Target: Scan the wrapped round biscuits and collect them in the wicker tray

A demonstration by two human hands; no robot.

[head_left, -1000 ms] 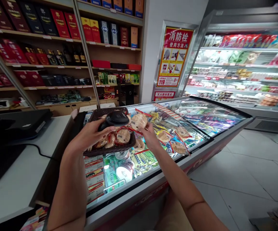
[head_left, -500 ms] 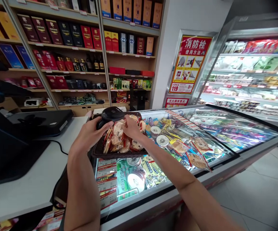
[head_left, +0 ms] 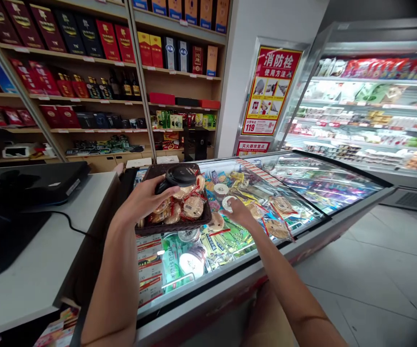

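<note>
My left hand (head_left: 149, 196) is closed around the handle of a black barcode scanner (head_left: 180, 176), its round head above the wrapped biscuits. Beneath it, a dark brown woven basket (head_left: 174, 228) holds several round biscuits (head_left: 193, 207) in clear, red-edged wrappers. My right hand (head_left: 240, 212) hovers over the freezer's glass top, right of the basket, fingers apart and nothing visible in them. Just below its fingertips, one wrapped biscuit (head_left: 215, 222) lies on the glass beside the basket. More biscuit packets (head_left: 280, 228) lie farther right.
The glass-topped freezer (head_left: 230, 262) runs to the right, with tubs and packets under the glass. A white counter (head_left: 45, 250) with a black device and cable stands at left. Shelves of boxed bottles (head_left: 93, 48) line the back; a lit display fridge (head_left: 367, 111) is at right.
My right hand has left the biscuits in the basket and moved right, over the glass. The left hand keeps the scanner above the basket. The view has shifted right.
</note>
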